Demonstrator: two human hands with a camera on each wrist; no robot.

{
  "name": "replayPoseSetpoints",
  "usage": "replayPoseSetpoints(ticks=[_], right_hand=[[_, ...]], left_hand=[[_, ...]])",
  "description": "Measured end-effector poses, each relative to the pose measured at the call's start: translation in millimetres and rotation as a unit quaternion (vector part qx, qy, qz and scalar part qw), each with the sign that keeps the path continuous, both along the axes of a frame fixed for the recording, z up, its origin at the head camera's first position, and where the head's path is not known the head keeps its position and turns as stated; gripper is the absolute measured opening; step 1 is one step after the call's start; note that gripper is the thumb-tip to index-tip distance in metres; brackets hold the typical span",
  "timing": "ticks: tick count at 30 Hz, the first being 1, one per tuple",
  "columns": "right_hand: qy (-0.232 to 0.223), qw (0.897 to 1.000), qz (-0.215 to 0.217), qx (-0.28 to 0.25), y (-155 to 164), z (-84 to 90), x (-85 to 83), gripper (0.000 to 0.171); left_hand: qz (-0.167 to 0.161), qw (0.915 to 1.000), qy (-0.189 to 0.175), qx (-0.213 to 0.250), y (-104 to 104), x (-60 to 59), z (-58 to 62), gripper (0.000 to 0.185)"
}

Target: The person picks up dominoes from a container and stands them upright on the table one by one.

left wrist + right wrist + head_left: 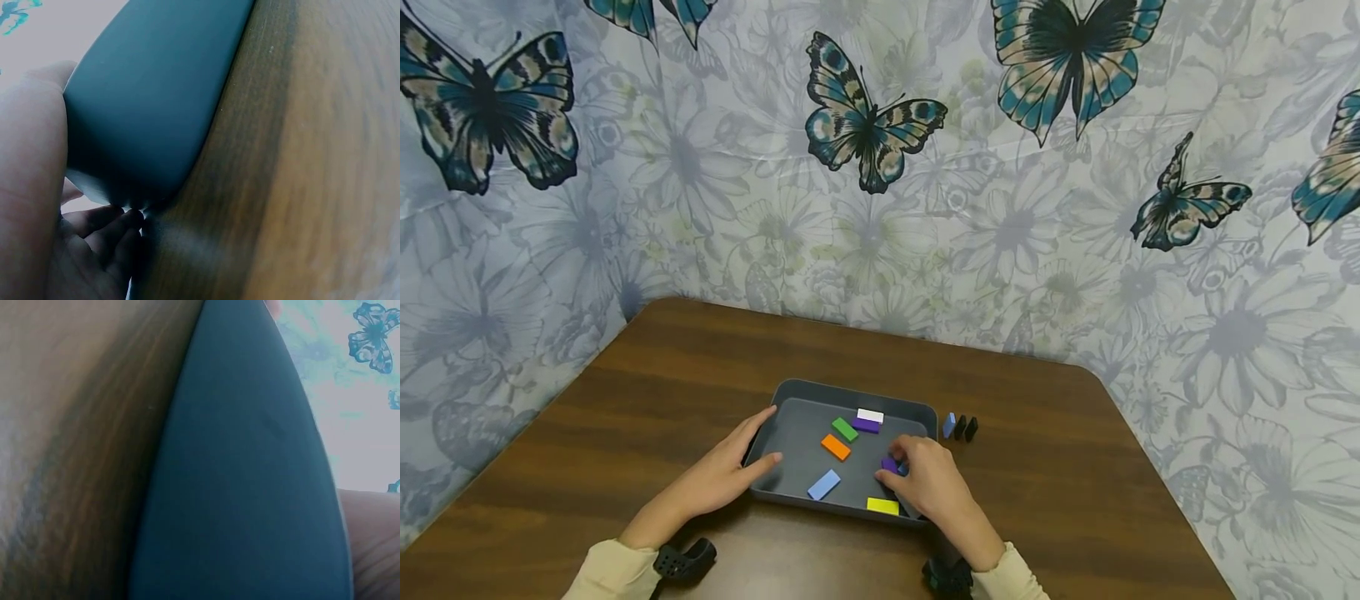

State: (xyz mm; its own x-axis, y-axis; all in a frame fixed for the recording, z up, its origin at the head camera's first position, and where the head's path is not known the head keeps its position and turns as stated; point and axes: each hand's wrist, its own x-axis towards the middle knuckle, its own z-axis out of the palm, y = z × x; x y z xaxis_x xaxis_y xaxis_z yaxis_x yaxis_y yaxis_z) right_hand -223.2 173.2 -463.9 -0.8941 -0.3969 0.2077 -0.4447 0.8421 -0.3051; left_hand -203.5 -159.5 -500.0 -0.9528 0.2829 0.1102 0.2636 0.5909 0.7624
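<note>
A dark grey tray (827, 392) with a low wall sits on the table before me. My left hand (722, 471) grips its left end, thumb over the near rim, fingers along the outer side; the left wrist view shows those curled fingers (112, 244) at the tray's corner. Over the tray's right part, my right hand (928, 479) pinches a purple block (889, 464) between thumb and index finger, a blue block (903, 469) half hidden behind it. Also in the tray are a yellow block (883, 506), light blue block (824, 485), orange block (836, 447) and green block (845, 430).
At the tray's far side a white block (870, 416) lies against another purple block (866, 426). Right of the tray, a blue block (950, 425) and two black blocks (966, 428) stand in a row on the wooden table (700, 358). A butterfly-patterned cloth (880, 242) hangs behind.
</note>
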Motion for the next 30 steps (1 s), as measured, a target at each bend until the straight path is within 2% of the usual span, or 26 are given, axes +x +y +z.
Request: replayPoseSetpoints(ticks=[9,16,20,24,30], right_hand=[[0.005,1.0,-0.008,-0.002,-0.2,0.5,-4.0,0.023],[-0.017,1.0,0.001,-0.023,2.2,3.3,-1.7,0.02],[-0.02,0.999,0.004,-0.032,3.7,4.7,-2.3,0.021],[-0.016,0.999,0.011,-0.045,5.3,5.9,-3.8,0.021],[-0.023,0.996,0.031,-0.08,7.8,6.1,-3.1,0.02]], left_hand=[[-0.002,1.0,0.006,-0.001,-0.4,-2.0,2.7,0.078],[-0.001,1.0,-0.008,-0.004,0.7,-0.3,1.1,0.08],[-0.002,1.0,0.003,-0.003,0.8,0.1,2.0,0.079],[-0.002,0.9999,0.01,-0.003,0.9,0.1,3.6,0.078],[-0.003,1.0,-0.006,0.002,1.1,1.1,0.7,0.08]])
